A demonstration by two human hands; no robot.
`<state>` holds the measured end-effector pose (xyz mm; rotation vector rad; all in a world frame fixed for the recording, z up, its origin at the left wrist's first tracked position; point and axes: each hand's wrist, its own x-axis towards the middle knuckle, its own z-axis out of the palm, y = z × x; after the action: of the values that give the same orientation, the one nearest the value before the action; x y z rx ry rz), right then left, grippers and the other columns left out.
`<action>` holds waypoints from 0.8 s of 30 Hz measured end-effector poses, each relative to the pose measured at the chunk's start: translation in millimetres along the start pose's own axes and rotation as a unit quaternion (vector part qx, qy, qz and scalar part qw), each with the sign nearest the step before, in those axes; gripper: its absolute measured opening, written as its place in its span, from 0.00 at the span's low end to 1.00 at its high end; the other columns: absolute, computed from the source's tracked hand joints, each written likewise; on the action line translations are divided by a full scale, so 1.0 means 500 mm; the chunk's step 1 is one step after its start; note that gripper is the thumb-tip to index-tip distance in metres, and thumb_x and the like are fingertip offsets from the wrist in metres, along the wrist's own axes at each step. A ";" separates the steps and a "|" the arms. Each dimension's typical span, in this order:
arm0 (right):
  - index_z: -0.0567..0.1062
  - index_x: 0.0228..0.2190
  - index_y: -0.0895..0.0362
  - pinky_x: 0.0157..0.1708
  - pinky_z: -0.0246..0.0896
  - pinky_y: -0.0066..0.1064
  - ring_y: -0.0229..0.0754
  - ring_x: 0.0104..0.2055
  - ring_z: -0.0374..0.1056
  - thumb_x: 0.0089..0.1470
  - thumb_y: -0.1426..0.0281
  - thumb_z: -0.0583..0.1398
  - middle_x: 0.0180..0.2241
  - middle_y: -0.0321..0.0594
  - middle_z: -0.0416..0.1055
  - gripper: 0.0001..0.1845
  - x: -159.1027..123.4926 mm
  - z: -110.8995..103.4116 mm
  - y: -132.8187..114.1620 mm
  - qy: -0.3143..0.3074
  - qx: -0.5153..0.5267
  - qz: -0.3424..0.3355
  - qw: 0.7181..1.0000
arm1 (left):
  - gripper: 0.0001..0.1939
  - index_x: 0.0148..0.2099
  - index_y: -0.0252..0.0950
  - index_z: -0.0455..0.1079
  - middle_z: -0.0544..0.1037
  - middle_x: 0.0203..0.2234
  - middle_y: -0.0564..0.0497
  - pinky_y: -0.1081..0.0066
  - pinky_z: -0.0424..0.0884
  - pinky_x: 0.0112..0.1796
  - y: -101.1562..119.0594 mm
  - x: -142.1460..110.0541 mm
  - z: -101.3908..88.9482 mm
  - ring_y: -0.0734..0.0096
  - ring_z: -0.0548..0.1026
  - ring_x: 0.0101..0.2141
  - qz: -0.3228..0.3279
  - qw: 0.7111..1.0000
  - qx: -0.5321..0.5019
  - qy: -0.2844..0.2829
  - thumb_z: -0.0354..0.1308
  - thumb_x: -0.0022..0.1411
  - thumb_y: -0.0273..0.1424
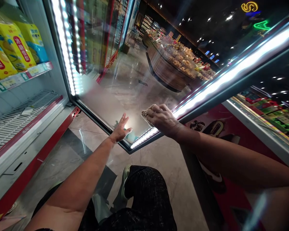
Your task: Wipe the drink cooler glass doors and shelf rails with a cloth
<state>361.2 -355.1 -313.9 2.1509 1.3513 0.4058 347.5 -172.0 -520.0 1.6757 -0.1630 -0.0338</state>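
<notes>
Beige cloth (pixel 145 113) is bunched under R hand (pixel 162 117), fingers curled over it, at the glass door (pixel 103 106); can't tell if pressed hard. L hand (pixel 121 129) is open, nothing in it, left of the cloth. R hand's nearer the lit strip (pixel 219 82). Door's long axis runs fwd from both hands; bottom corner (pixel 130 150) lies btwn them, bodyward.

Dim overall, glaring light strips (pixel 236 71)
</notes>
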 end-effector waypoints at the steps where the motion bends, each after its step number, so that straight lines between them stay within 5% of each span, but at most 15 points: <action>1: 0.77 0.43 0.55 0.43 0.45 0.40 0.48 0.47 0.56 0.68 0.74 0.49 0.43 0.43 0.75 0.16 -0.001 -0.010 0.003 0.001 0.002 0.016 1.000 | 0.40 0.71 0.40 0.54 0.34 0.74 0.45 0.46 0.63 0.61 -0.001 0.000 0.000 0.49 0.44 0.72 -0.001 1.000 -0.002 0.001 0.59 0.59 0.37; 8: 0.78 0.37 0.58 0.40 0.44 0.39 0.47 0.45 0.58 0.66 0.75 0.54 0.41 0.45 0.75 0.12 -0.013 -0.007 -0.018 -0.085 0.060 -0.001 0.995 | 0.37 0.71 0.42 0.55 0.34 0.74 0.47 0.45 0.63 0.61 -0.003 -0.003 -0.002 0.49 0.44 0.72 0.003 1.000 0.004 0.002 0.57 0.61 0.36; 14: 0.78 0.41 0.57 0.41 0.45 0.39 0.48 0.48 0.58 0.67 0.75 0.52 0.45 0.44 0.75 0.15 -0.015 -0.011 -0.016 -0.055 0.042 0.023 0.997 | 0.37 0.72 0.38 0.54 0.32 0.74 0.47 0.46 0.63 0.61 0.008 -0.006 -0.002 0.50 0.41 0.72 -0.011 1.000 0.005 -0.005 0.56 0.62 0.35; 19: 0.79 0.34 0.59 0.39 0.46 0.38 0.47 0.45 0.59 0.63 0.75 0.57 0.40 0.43 0.75 0.10 -0.012 0.004 -0.029 -0.139 0.066 -0.020 0.988 | 0.35 0.71 0.39 0.56 0.35 0.74 0.48 0.45 0.63 0.61 0.005 -0.006 0.000 0.51 0.39 0.72 0.004 1.000 0.005 0.002 0.54 0.62 0.33; 24: 0.80 0.39 0.59 0.40 0.47 0.39 0.48 0.47 0.59 0.66 0.75 0.53 0.42 0.45 0.76 0.15 0.031 0.017 -0.026 -0.068 0.090 0.022 0.993 | 0.35 0.71 0.40 0.55 0.33 0.74 0.46 0.45 0.66 0.59 -0.015 0.001 0.005 0.48 0.43 0.72 0.013 1.000 -0.022 0.009 0.54 0.62 0.32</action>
<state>363.0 -339.5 -329.1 2.3130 1.3090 0.1547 348.5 -173.8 -527.6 1.6295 -0.1693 -0.0036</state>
